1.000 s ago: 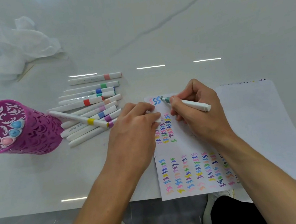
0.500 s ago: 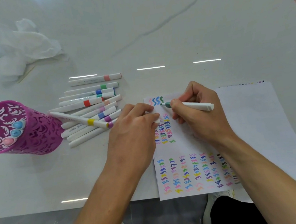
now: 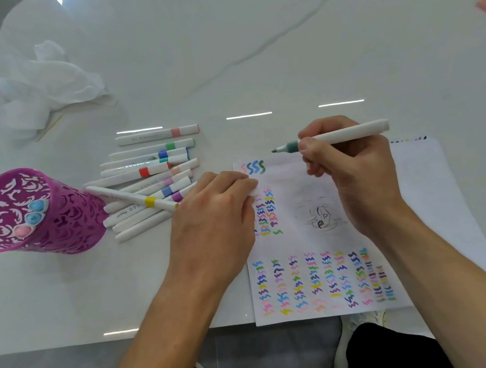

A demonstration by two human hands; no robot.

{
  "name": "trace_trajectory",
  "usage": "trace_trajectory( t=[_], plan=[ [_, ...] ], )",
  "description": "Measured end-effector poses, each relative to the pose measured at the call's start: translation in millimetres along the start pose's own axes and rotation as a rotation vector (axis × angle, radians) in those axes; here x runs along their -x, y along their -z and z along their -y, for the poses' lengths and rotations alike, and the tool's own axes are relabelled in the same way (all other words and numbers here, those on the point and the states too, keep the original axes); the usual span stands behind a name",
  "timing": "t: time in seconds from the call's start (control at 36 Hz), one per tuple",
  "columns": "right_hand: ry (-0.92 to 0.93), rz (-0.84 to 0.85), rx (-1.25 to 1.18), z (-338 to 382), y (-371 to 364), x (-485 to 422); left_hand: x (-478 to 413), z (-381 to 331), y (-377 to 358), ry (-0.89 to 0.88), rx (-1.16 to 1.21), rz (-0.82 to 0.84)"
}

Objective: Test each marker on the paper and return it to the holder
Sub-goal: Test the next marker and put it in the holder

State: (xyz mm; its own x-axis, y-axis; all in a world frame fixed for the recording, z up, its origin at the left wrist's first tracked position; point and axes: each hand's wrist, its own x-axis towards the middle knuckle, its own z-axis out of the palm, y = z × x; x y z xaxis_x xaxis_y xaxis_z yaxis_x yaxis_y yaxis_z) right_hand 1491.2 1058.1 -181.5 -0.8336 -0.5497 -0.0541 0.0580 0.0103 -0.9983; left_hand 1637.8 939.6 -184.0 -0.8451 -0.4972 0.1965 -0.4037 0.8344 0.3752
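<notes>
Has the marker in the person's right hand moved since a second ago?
Yes. The green marker has lifted off the paper; its tip now hangs above and right of the green squiggle it was drawing.

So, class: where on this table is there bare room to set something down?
Free: the wide stretch of table behind the paper, and the strip in front of the holder. Crowded: between holder and left hand, where the markers lie; tissue fills the far-left corner.

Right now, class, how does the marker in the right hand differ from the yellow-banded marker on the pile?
The marker in the right hand is uncapped and held above the paper; the yellow-banded marker is capped, lying across the pile. Its band is yellow, the held one's dark green. Both have white barrels.
</notes>
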Motion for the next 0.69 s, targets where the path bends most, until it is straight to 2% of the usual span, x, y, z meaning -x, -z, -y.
trace_trajectory(
  t=[0.14, 0.25, 0.39, 0.56, 0.69],
  plan=[
    [0.008, 0.036, -0.053, 7, -4, 4, -3, -6, 8, 0.168, 0.177, 0.007],
    [0.004, 0.057, -0.123, 11, -5, 6, -4, -10, 10, 0.348, 0.449, 0.062],
    [0.017, 0.093, -0.100, 12, -7, 8, -8, -8, 10, 0.435, 0.748, 0.146],
    [0.029, 0.099, -0.047, 10, -6, 9, -7, -8, 11, 0.446, 0.807, 0.177],
    [0.034, 0.142, 0.019, 7, -9, 10, -7, -8, 12, 0.422, 0.768, 0.186]
  ],
)
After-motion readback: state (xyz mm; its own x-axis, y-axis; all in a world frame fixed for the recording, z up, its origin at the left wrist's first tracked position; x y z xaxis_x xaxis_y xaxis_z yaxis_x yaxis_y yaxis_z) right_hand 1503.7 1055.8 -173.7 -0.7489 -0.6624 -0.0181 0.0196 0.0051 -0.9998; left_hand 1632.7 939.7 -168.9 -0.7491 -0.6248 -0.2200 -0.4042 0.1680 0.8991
